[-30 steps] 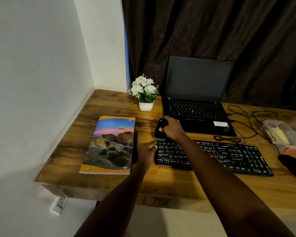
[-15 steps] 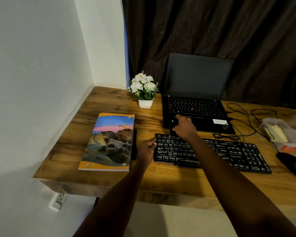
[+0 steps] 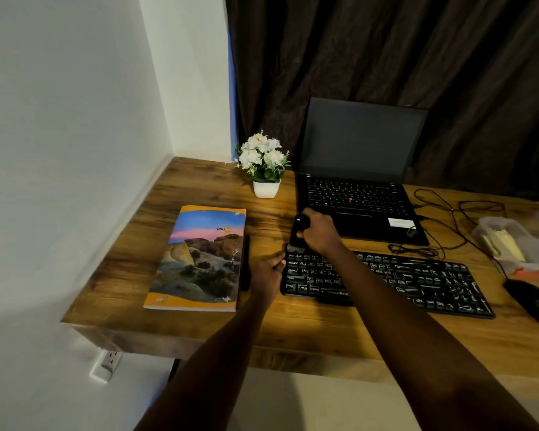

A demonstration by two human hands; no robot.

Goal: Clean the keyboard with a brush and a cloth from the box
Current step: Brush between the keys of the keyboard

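right hand (image 3: 319, 233) is fisted tight round a black brush (image 3: 297, 230), handle in the palm, bristle end pointing down and near. the bristle tip is at the far-left corner of the keyboard (image 3: 395, 283); looks like it touches the corner keys, can't be sure. left hand (image 3: 268, 273) holds the keyboard's left edge, fingers curled in narrow against it, thumb side up. both forearms reach in from the near edge, right arm crossing over the keyboard's left part.

the keyboard is black and lies flat on the desk (image 3: 308, 334), centre-right, long side running left to right. it is just near of the laptop (image 3: 358, 194), which is open, screen dark.

a clear plastic box (image 3: 507, 241) is at far right on the desk with something yellow inside, too blurry to say what. a black mouse (image 3: 535, 301) is just near of the box, right of the keyboard. black cables (image 3: 442, 219) loop between laptop and box.

left of the laptop stands a white pot of white flowers (image 3: 263, 164). a book (image 3: 199, 258) with a rock landscape cover lies flat left of the keyboard, a dark pen (image 3: 246, 262) along its right side, next to the left hand. a dark curtain (image 3: 386, 57) hangs behind.
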